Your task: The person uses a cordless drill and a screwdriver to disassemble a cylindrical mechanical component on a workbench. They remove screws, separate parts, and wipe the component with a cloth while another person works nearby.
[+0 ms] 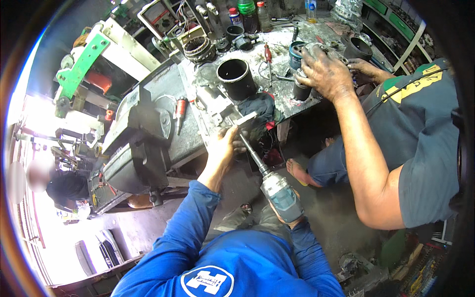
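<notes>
My right hand (293,221) is wrapped round the handle of a cordless impact wrench (282,195), mostly hidden beneath its teal and grey body. A long socket extension (254,157) runs from the tool up and left toward a pale metal part (242,119) at the bench edge. Closed about that part's near end is my left hand (222,148), its thumb on top and its fingertips beside the extension. Where the extension's tip meets the part is too small to make out. A dark cloth (258,105) lies just beyond.
At right, a co-worker's hand (326,72) handles parts beside a teal can-shaped housing (296,55). A black cylinder (234,79), a stator ring (199,49) and a red-handled screwdriver (268,53) occupy the bench. Left stands a large vise (136,141), with a red tool (180,109) beside it.
</notes>
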Demonstrator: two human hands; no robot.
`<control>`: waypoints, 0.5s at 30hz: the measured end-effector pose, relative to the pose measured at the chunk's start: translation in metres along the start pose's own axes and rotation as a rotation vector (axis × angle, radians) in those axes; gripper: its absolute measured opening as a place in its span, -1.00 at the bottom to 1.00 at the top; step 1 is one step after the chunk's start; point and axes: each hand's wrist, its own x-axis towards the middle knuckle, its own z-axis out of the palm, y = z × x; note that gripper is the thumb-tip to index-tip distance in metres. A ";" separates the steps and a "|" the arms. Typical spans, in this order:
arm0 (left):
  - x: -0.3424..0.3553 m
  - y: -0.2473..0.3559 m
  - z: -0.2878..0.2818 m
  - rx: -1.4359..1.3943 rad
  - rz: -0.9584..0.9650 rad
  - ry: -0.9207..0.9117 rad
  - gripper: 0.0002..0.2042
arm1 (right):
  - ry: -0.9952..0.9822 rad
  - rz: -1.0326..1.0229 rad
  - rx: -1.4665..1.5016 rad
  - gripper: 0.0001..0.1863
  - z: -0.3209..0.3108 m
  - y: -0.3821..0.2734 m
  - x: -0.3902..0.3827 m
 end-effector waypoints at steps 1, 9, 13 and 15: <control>0.002 0.002 0.001 -0.021 -0.022 -0.008 -0.71 | -0.020 0.000 0.039 -0.50 -0.006 0.001 0.009; 0.015 0.010 0.008 0.021 0.015 0.103 -0.65 | -0.074 -0.261 -0.100 -0.55 -0.047 -0.024 0.061; 0.014 0.010 0.010 -0.002 0.024 0.104 -0.66 | -0.111 -0.263 -0.069 -0.57 -0.058 -0.032 0.073; 0.013 0.010 0.010 0.008 0.035 0.102 -0.66 | -0.086 -0.286 -0.051 -0.57 -0.060 -0.033 0.075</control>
